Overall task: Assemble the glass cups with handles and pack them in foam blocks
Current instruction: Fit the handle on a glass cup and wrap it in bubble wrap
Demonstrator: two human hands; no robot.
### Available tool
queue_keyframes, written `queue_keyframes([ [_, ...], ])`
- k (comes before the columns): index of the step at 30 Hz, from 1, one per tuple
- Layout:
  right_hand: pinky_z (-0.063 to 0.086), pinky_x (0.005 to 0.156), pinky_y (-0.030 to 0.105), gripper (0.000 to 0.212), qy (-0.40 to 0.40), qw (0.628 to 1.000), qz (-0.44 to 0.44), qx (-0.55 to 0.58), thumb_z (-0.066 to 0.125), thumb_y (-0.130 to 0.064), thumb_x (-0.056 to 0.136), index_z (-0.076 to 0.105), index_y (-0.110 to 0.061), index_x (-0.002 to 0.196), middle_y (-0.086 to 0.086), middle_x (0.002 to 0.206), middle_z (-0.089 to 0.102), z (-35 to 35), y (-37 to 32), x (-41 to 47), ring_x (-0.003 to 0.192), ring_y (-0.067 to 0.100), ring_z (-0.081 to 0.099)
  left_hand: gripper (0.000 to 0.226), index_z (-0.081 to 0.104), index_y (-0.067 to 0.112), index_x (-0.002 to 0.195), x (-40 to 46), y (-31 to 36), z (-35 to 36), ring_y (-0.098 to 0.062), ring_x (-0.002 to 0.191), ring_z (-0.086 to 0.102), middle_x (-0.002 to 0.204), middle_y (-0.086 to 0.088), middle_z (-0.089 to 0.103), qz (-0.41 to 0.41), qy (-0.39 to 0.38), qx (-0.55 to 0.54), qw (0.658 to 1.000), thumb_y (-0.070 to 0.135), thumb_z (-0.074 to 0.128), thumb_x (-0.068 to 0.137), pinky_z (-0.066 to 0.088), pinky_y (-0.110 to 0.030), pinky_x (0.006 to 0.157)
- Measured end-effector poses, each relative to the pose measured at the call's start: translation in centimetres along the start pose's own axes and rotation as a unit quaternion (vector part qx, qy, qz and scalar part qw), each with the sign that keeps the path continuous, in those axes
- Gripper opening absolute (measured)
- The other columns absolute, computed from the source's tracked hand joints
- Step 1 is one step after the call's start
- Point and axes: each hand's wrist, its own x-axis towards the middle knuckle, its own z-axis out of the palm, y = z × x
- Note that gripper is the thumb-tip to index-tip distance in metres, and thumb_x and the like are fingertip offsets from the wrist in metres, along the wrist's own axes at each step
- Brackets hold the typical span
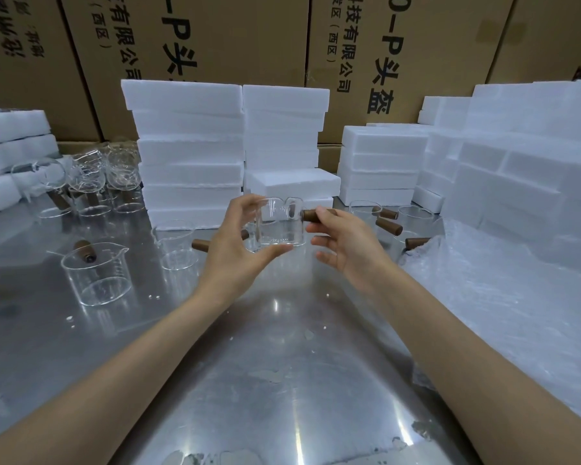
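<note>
Glass cup (277, 226) gripped in left hand (235, 243), right hand (344, 243) pinching its wooden handle (311, 215), foam blocks (190, 156) stacked behind.

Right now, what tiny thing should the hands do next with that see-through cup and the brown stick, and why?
Probably keep twisting the brown wooden handle tight onto the clear glass cup. The left hand grips the cup above the shiny metal table, and the right hand pinches the handle at the cup's side, so the joining seems unfinished.
</note>
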Motion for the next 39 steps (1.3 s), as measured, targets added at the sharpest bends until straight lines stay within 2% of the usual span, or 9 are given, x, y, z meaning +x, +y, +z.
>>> queue_keyframes([
  [5,0.055,0.078,0.032,0.056,-0.017,0.999,0.031,-0.004,0.06,-0.048,0.084,0.044,-0.018,0.129,0.005,0.113,0.065,0.5,0.0,-0.2,0.099,0.018,0.064,0.068,0.049,0.024,0.125,-0.1,0.6,0.1,-0.004,0.113,0.052,0.12,0.014,0.052,0.06,0.043,0.05,0.996,0.034,0.084,0.068,0.053,-0.042,0.09],
  [10,0.055,0.083,0.033,0.101,-0.077,0.997,-0.004,-0.032,0.074,-0.051,0.058,0.016,-0.032,0.139,-0.004,0.113,0.059,1.1,0.5,-0.6,0.102,0.01,0.063,0.064,0.051,0.024,0.132,-0.5,1.7,0.0,-0.01,0.113,0.045,0.118,0.005,0.038,0.128,0.043,0.099,0.986,0.03,0.08,0.075,0.053,-0.044,0.088],
  [16,0.055,0.081,0.029,0.081,-0.08,0.996,-0.015,0.019,0.08,-0.029,0.068,0.028,-0.026,0.129,0.0,0.111,0.066,0.7,0.9,-0.2,0.095,0.009,0.068,0.088,0.03,0.023,0.147,-0.3,1.1,0.1,-0.011,0.129,0.035,0.131,0.006,0.031,0.14,0.022,0.106,0.984,0.028,0.081,0.076,0.045,-0.046,0.101],
  [21,0.052,0.089,0.035,0.07,-0.11,0.991,0.017,0.08,0.071,-0.023,0.072,0.033,-0.015,0.131,0.008,0.121,0.064,0.7,0.7,-0.3,0.1,0.02,0.065,0.08,0.038,0.019,0.14,-0.1,0.1,-0.1,-0.004,0.123,0.039,0.132,0.014,0.038,0.134,0.026,0.126,0.983,0.037,0.08,0.074,0.037,-0.021,0.105],
  [25,0.051,0.09,0.033,0.069,-0.133,0.988,0.027,0.07,0.065,-0.031,0.076,0.039,-0.009,0.135,0.006,0.122,0.063,0.6,0.6,-0.2,0.104,0.018,0.063,0.06,0.051,0.02,0.125,-0.2,0.5,-0.1,-0.005,0.114,0.045,0.119,0.018,0.047,0.136,0.042,0.111,0.984,0.034,0.08,0.075,0.052,-0.044,0.091],
  [29,0.047,0.096,0.035,0.083,-0.088,0.994,-0.01,-0.058,0.073,-0.058,0.065,0.035,-0.025,0.131,-0.005,0.128,0.053,1.0,1.1,-0.3,0.115,0.009,0.054,0.059,0.056,0.02,0.126,-0.2,0.9,-0.3,-0.006,0.109,0.043,0.112,0.016,0.048,0.164,0.029,0.147,0.975,0.028,0.082,0.073,0.05,-0.049,0.089],
  [33,0.046,0.078,0.022,0.084,-0.026,0.983,-0.077,-0.163,0.077,-0.058,0.059,0.031,-0.028,0.124,-0.011,0.114,0.047,1.7,1.9,-0.2,0.103,0.001,0.054,0.061,0.059,0.017,0.128,-0.3,1.3,-0.1,-0.024,0.113,0.048,0.112,-0.004,0.06,0.208,0.023,0.224,0.952,0.019,0.082,0.071,0.042,-0.054,0.094],
  [37,0.048,0.081,0.026,0.063,0.031,0.985,-0.081,-0.146,0.072,-0.06,0.06,0.051,-0.023,0.106,-0.007,0.103,0.057,1.3,2.0,0.3,0.097,0.006,0.059,0.082,0.038,0.013,0.143,-0.3,1.4,0.1,-0.033,0.132,0.04,0.132,-0.006,0.052,0.203,0.028,0.214,0.955,0.029,0.081,0.075,0.03,-0.061,0.107],
  [39,0.049,0.079,0.027,0.051,0.028,0.99,-0.064,-0.122,0.068,-0.059,0.069,0.057,-0.021,0.101,-0.006,0.104,0.063,1.0,1.9,0.3,0.097,0.008,0.061,0.095,0.024,0.014,0.146,-0.2,1.6,0.1,-0.026,0.133,0.04,0.141,0.005,0.037,0.194,0.042,0.167,0.966,0.039,0.08,0.074,0.04,-0.06,0.1],
])
